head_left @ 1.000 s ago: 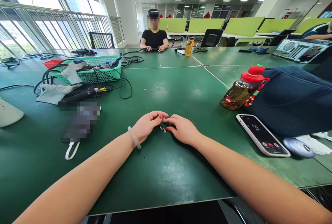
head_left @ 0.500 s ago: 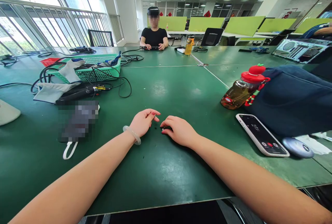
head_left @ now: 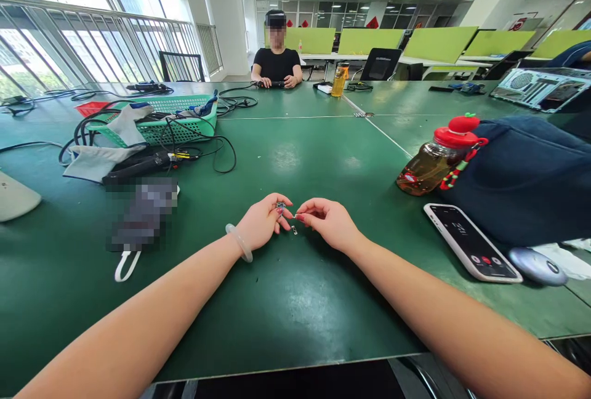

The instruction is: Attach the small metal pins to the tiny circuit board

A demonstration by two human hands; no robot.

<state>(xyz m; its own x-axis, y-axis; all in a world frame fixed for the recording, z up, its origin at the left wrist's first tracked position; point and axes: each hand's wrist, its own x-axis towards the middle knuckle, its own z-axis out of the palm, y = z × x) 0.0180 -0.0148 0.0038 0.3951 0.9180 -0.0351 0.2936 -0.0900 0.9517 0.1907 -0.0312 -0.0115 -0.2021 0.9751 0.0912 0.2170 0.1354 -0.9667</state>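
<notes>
My left hand [head_left: 262, 221], with a pale bangle [head_left: 239, 242] on its wrist, is closed around a small shiny metallic piece [head_left: 281, 205] between thumb and fingers. Its exact kind is too small to tell. Close against those fingers, my right hand [head_left: 333, 224] pinches a tiny light-coloured thing [head_left: 295, 217] with thumb and index finger. Just below the fingertips shows another small silvery piece [head_left: 294, 230]; whether it lies on the green table [head_left: 295, 313] or hangs from the fingers, I cannot tell.
On the left are a green basket [head_left: 180, 131] with cables and gloves, and a blurred dark pouch [head_left: 145, 214]. A red-capped bottle [head_left: 420, 168], a phone [head_left: 471, 242], a mouse [head_left: 538, 265] and a dark blue bag [head_left: 521, 183] stand right. Opposite sits a person [head_left: 276, 63].
My right hand has lifted from the table and turned, bringing its pinched fingertips up to my left fingers. More of the metallic piece in my left hand shows, and the silvery piece below is now visible.
</notes>
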